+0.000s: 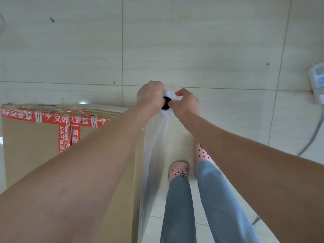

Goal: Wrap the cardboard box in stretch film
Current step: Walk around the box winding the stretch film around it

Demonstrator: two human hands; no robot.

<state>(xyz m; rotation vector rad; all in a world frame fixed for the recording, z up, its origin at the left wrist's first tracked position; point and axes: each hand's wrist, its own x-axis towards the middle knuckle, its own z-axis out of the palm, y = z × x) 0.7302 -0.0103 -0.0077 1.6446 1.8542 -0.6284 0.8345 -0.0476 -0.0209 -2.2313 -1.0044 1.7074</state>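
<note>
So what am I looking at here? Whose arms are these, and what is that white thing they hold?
One picture, from a camera worn on a person's head, looking down. No machine: two bare hands. The left hand and right hand grip the top end of a stretch film roll, held upright. Clear film hangs from it beside the cardboard box, which stands on the tiled floor and bears red tape. Below are the person's pink dotted shoes. A white device lies far right.

The cardboard box point(35, 148) stands on the floor point(192, 41) at near left; the stretch film roll point(169, 102) is just right of its far corner, a device point(318, 83) far right.
</note>
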